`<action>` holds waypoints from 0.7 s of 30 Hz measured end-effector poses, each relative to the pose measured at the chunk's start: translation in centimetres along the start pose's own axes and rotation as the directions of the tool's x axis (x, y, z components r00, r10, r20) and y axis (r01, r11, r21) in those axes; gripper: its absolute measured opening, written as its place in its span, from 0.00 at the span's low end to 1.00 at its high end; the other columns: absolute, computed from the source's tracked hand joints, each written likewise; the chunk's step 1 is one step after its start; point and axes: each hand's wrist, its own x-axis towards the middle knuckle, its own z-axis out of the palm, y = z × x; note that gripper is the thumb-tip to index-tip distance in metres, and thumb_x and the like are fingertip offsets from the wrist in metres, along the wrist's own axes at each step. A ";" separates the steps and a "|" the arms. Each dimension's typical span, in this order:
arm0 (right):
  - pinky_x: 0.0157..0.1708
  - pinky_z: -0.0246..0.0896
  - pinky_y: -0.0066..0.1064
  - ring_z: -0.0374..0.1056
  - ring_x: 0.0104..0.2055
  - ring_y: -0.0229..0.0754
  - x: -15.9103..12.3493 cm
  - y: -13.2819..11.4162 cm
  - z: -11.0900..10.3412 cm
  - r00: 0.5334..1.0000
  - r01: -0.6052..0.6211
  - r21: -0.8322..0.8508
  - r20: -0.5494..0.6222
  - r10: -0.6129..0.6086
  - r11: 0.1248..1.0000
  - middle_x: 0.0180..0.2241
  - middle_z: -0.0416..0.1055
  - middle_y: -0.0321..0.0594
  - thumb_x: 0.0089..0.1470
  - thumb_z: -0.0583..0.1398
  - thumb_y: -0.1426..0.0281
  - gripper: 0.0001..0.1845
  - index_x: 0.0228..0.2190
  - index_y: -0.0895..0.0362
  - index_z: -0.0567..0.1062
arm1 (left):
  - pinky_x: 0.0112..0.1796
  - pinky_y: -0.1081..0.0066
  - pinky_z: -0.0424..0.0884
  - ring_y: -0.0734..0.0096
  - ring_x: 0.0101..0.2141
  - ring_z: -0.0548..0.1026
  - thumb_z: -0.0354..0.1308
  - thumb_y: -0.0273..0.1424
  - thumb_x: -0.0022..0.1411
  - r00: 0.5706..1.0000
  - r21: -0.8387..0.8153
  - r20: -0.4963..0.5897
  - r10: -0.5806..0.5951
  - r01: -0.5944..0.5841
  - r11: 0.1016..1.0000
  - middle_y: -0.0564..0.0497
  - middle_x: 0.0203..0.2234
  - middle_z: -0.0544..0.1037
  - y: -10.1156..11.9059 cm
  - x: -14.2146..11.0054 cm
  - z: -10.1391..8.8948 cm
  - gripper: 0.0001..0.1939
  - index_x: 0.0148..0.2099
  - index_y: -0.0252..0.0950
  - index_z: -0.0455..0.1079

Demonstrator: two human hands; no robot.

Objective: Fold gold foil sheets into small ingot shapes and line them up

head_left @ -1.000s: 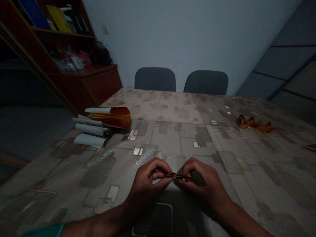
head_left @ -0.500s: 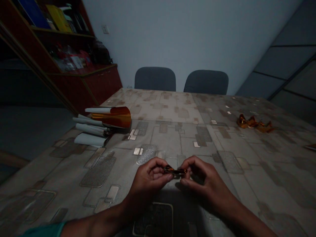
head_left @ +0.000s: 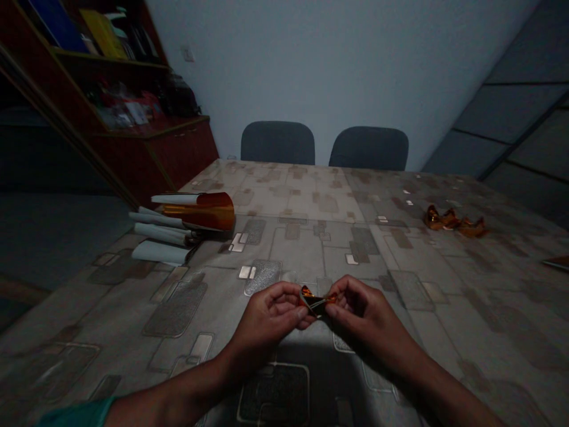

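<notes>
Bent from its earlier flat shape, the amber foil strip [head_left: 316, 300] now forms a small fold, pinched at its ends between the fingertips of the left hand [head_left: 271, 314] and the right hand [head_left: 365, 314], just over the patterned tabletop [head_left: 400, 356]. Crumpled amber foil pieces [head_left: 453, 220] lie well apart to the right; rolled white sheets [head_left: 160, 234] and an amber film roll [head_left: 208, 212] lie to the left.
</notes>
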 end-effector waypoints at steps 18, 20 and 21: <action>0.25 0.49 0.29 0.57 0.26 0.35 -0.1 0.1 0.2 0.996 -0.057 0.145 0.082 0.046 0.988 0.25 0.64 0.32 0.53 0.64 0.65 0.09 0.31 0.56 0.70 | 0.29 0.74 0.75 0.71 0.26 0.80 0.73 0.37 0.48 0.999 0.045 -0.040 -0.022 0.023 0.999 0.50 0.24 0.80 0.2 0.0 0.0 0.20 0.33 0.32 0.67; 0.24 0.48 0.29 0.55 0.25 0.35 -0.1 0.1 0.3 0.996 -0.064 0.091 0.060 0.059 0.994 0.23 0.63 0.31 0.52 0.64 0.66 0.08 0.28 0.56 0.70 | 0.29 0.73 0.75 0.71 0.26 0.80 0.73 0.36 0.48 0.999 0.050 -0.037 -0.024 0.026 0.998 0.49 0.25 0.80 0.1 0.0 0.0 0.19 0.34 0.32 0.68; 0.24 0.48 0.29 0.56 0.24 0.35 -0.1 0.1 0.4 0.997 -0.066 0.069 0.053 0.063 0.995 0.22 0.63 0.31 0.52 0.64 0.67 0.08 0.28 0.56 0.70 | 0.29 0.73 0.75 0.71 0.26 0.80 0.73 0.36 0.48 0.999 0.051 -0.035 -0.024 0.026 0.998 0.49 0.25 0.80 0.1 0.0 -0.1 0.19 0.33 0.32 0.68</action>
